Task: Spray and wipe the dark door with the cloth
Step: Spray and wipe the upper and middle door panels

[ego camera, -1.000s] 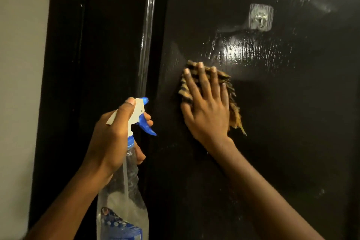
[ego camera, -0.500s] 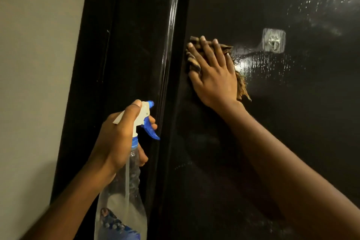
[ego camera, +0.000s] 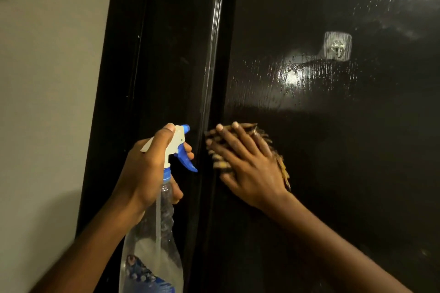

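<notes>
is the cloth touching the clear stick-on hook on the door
No, the cloth lies under the right hand near the door's left edge, apart from the hook higher up.

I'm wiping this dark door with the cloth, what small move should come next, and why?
Probably sweep the cloth up and right. The right hand presses it flat near the left edge of the door, while wet streaks glisten below the hook. The left hand only holds the spray bottle.
</notes>
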